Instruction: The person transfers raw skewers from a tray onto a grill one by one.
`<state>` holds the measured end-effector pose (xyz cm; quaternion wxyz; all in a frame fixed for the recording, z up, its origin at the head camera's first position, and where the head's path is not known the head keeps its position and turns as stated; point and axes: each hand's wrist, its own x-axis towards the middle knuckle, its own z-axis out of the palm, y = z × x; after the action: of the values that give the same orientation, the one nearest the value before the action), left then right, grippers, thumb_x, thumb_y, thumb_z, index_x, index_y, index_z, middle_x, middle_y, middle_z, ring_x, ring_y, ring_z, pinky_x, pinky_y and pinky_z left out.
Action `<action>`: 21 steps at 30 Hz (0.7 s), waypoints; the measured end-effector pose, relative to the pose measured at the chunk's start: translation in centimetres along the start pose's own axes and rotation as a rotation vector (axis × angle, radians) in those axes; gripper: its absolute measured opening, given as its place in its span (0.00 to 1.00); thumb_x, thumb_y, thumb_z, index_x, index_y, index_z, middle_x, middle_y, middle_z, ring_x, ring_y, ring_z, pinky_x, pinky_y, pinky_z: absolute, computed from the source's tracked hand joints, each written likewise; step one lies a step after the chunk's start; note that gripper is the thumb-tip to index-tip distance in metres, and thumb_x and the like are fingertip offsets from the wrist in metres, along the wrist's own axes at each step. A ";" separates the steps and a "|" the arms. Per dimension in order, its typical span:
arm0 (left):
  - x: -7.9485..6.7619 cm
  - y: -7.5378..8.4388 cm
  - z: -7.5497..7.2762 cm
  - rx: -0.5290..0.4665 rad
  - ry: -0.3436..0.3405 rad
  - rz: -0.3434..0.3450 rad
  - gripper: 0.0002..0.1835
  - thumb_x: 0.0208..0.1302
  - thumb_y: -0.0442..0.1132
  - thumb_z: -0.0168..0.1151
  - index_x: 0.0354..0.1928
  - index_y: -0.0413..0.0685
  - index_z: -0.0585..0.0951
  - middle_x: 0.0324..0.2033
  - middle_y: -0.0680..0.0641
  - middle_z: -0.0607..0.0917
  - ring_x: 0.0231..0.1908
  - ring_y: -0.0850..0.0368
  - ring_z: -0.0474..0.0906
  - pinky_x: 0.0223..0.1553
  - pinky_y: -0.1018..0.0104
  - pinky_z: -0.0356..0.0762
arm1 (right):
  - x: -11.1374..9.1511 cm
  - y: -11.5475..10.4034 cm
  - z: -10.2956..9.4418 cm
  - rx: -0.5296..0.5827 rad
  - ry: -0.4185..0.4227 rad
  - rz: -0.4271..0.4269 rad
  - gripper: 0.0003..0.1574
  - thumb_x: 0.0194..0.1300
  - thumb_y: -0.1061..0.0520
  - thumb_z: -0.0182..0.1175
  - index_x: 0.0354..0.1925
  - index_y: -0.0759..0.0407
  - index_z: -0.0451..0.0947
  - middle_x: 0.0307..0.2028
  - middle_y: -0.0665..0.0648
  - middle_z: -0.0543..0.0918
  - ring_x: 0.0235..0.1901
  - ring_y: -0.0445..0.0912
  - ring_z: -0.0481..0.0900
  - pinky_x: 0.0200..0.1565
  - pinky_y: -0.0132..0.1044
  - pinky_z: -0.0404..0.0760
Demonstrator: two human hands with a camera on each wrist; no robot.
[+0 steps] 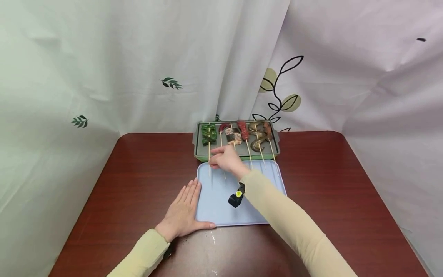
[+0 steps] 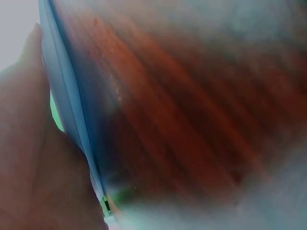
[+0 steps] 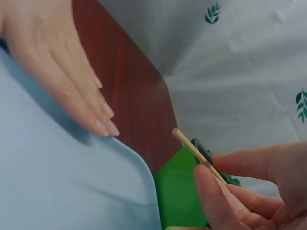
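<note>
My right hand [image 1: 226, 159] pinches the bare end of a green vegetable skewer [image 1: 209, 135] between thumb and fingers. In the right wrist view its wooden stick [image 3: 187, 143] pokes out past the fingertips. The green pieces lie at the left end of a grey grill pan [image 1: 200, 148] with a green base. My left hand [image 1: 181, 215] lies with straight fingers along the left edge of a light blue tray [image 1: 221, 209], its thumb at the near corner. The tray's edge also shows beside that hand in the left wrist view.
More skewers lie across the pan: a red curved piece [image 1: 224, 127], a dark-skinned pale slice [image 1: 233, 137], red chunks [image 1: 243, 130] and brown pieces [image 1: 257, 144] at the right. Their sticks overhang the tray. A white curtain [image 1: 166, 46] borders the red-brown table [image 1: 138, 184].
</note>
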<state>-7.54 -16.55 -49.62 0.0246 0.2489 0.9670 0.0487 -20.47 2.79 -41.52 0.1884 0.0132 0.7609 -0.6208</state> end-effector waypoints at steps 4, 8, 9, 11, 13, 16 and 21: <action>0.0 0.0 -0.2 0.005 -0.034 -0.008 0.72 0.52 0.87 0.48 0.78 0.30 0.51 0.78 0.33 0.49 0.77 0.40 0.44 0.75 0.49 0.45 | -0.4 0.1 0.1 -0.058 0.007 -0.043 0.26 0.64 0.69 0.67 0.61 0.67 0.78 0.35 0.59 0.88 0.35 0.51 0.88 0.42 0.43 0.87; 0.0 0.0 0.0 0.006 -0.040 -0.011 0.72 0.52 0.87 0.48 0.78 0.30 0.50 0.78 0.33 0.48 0.77 0.41 0.44 0.75 0.49 0.45 | -0.9 0.4 0.1 -0.119 0.018 -0.086 0.25 0.65 0.66 0.68 0.60 0.66 0.79 0.33 0.56 0.88 0.34 0.50 0.88 0.42 0.44 0.87; 0.0 0.0 0.1 0.006 -0.042 -0.013 0.72 0.51 0.87 0.48 0.78 0.31 0.50 0.78 0.33 0.48 0.77 0.41 0.44 0.75 0.50 0.45 | -1.0 0.4 0.0 -0.122 0.018 -0.094 0.25 0.65 0.65 0.68 0.60 0.66 0.79 0.33 0.56 0.88 0.34 0.50 0.88 0.43 0.44 0.87; 0.0 0.1 0.2 0.008 -0.045 -0.014 0.72 0.51 0.87 0.48 0.78 0.31 0.50 0.78 0.34 0.47 0.77 0.41 0.43 0.75 0.49 0.46 | -1.6 0.4 -0.4 -0.124 0.022 -0.115 0.25 0.66 0.63 0.69 0.60 0.65 0.80 0.35 0.55 0.88 0.36 0.52 0.88 0.43 0.44 0.87; 0.0 0.1 0.3 0.002 -0.044 -0.013 0.72 0.51 0.87 0.48 0.78 0.31 0.49 0.79 0.34 0.47 0.77 0.41 0.43 0.75 0.50 0.45 | -2.3 0.4 -1.0 -0.115 0.024 -0.150 0.25 0.67 0.60 0.69 0.60 0.65 0.80 0.38 0.56 0.88 0.38 0.54 0.88 0.43 0.42 0.87; -0.1 0.1 0.5 -0.032 -0.011 -0.003 0.72 0.51 0.87 0.49 0.78 0.30 0.50 0.78 0.34 0.48 0.77 0.41 0.44 0.75 0.49 0.46 | -3.6 0.2 -2.5 -0.104 0.040 -0.214 0.26 0.69 0.56 0.68 0.62 0.64 0.79 0.43 0.58 0.88 0.42 0.57 0.87 0.46 0.43 0.86; 0.1 -0.5 0.6 -0.134 0.054 0.025 0.70 0.53 0.85 0.51 0.78 0.31 0.53 0.78 0.33 0.52 0.77 0.40 0.48 0.75 0.48 0.48 | -5.3 -0.3 -7.6 -0.152 0.111 -0.343 0.28 0.73 0.50 0.63 0.66 0.61 0.76 0.52 0.60 0.85 0.48 0.59 0.85 0.53 0.50 0.82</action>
<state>-7.78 -16.87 -50.21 0.0146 0.2572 0.9587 0.1201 -17.65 11.07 -38.41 0.0381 -0.0968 0.8058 -0.5830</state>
